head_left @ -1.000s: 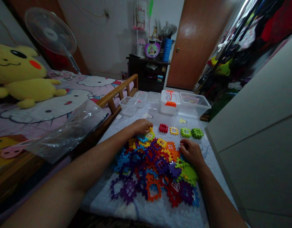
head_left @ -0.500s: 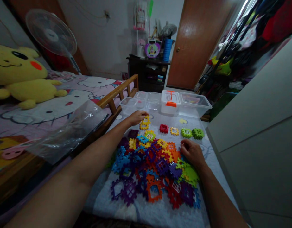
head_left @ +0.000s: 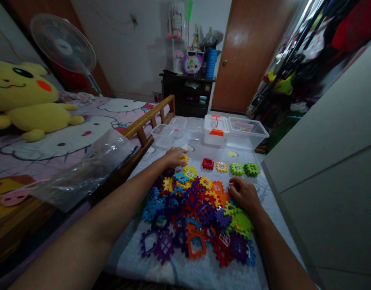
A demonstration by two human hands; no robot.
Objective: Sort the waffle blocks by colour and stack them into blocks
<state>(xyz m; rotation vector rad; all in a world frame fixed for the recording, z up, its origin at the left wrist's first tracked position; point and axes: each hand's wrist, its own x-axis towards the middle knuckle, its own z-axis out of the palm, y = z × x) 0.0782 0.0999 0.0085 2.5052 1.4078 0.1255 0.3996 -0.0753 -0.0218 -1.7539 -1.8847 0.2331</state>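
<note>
At the far left of the pile, my left hand [head_left: 174, 157] has its fingers closed on a yellow toothed plastic building piece [head_left: 184, 160], partly hidden beneath them. My right hand [head_left: 244, 192] rests curled at the pile's right side, with nothing visible in its fingers. Between my forearms spreads a heap of interlocking pieces [head_left: 197, 201] in purple, blue, orange, yellow, red and green. Beyond it is a row: a red piece [head_left: 208, 163], a yellow piece with a white window [head_left: 221, 166], a green window piece [head_left: 236, 168] and stacked darker green pieces [head_left: 251, 169].
Clear plastic bins [head_left: 247, 131] and a lidded box with orange clips [head_left: 216, 132] line the far end of the cloth-covered surface. A wooden rail [head_left: 143, 125] and a clear plastic bag [head_left: 89, 169] are on the left. A white cabinet [head_left: 330, 161] borders the right.
My left hand has moved slightly down and toward me with the yellow piece, covering more of it. My right hand stays where it was.
</note>
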